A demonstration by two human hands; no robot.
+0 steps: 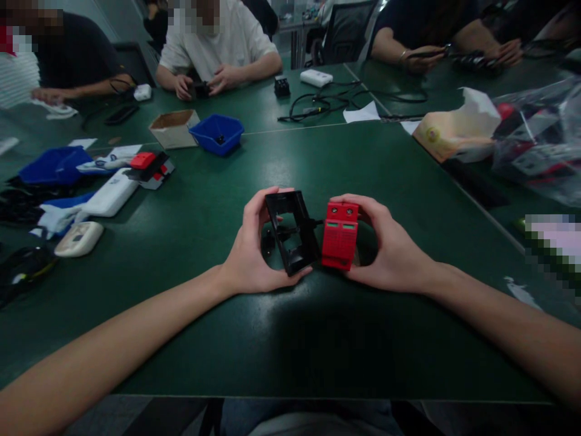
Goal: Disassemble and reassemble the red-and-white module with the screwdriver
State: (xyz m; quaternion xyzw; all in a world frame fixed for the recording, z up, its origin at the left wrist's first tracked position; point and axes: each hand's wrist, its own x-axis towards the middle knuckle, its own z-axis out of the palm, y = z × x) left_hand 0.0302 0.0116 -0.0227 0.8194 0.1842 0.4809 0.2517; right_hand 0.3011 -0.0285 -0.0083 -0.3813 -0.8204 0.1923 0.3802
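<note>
fingers (253,209) of the left hand (249,254) are curled around a black rectangular plastic frame (309,243), far end leaning left; just right, a red boxy plastic module (340,239) is gripped near-upright by the right hand (396,248).

On the green tabletop (408,172), a cardboard box (176,137) stood just beside a blue bin (211,142). To the left lay a second blue bin (52,166), a long white case (110,194) and a cream rounded object (79,238). Looped black cables (311,112) lay near a white paper scrap (362,113). A clear plastic bag (540,151) sat at right. Beyond, a person in a white shirt (227,36) sat across.
</note>
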